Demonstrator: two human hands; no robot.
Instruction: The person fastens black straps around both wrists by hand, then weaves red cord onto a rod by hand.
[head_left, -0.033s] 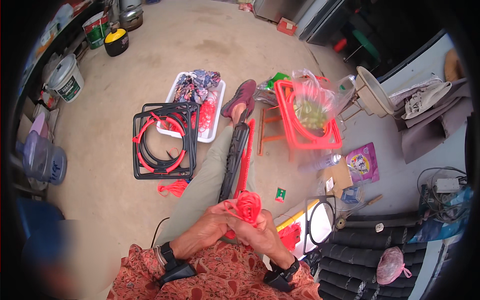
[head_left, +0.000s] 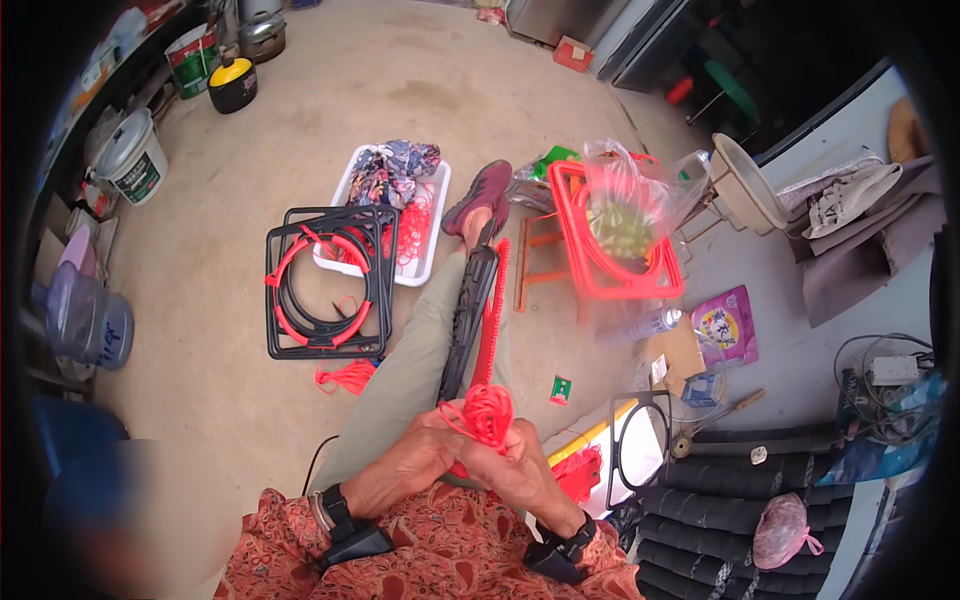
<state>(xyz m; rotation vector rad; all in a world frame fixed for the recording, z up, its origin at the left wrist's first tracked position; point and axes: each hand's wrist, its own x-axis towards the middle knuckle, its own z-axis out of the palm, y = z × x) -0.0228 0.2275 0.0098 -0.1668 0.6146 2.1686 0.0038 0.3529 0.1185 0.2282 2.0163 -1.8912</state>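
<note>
A small bundle of red cord is held up above my lap, its loops rising from between my fingers. My left hand pinches it from the left side. On its other side, my right hand has its fingers closed round the lower part of the bundle. A black frame piece and a red toothed strip lie lengthwise along my outstretched leg, just beyond my hands. Beside my knee, a loose bunch of red cord rests on the floor.
Black square frames with a red ring lean over a white tray of red cord and patterned cloth. A red frame stack holding a plastic bag stands at right. A white box and black padded rolls lie near my right side.
The red cord bundle has shifted slightly left and its loops look a little looser. Both hands keep their hold, nearly unmoved.
</note>
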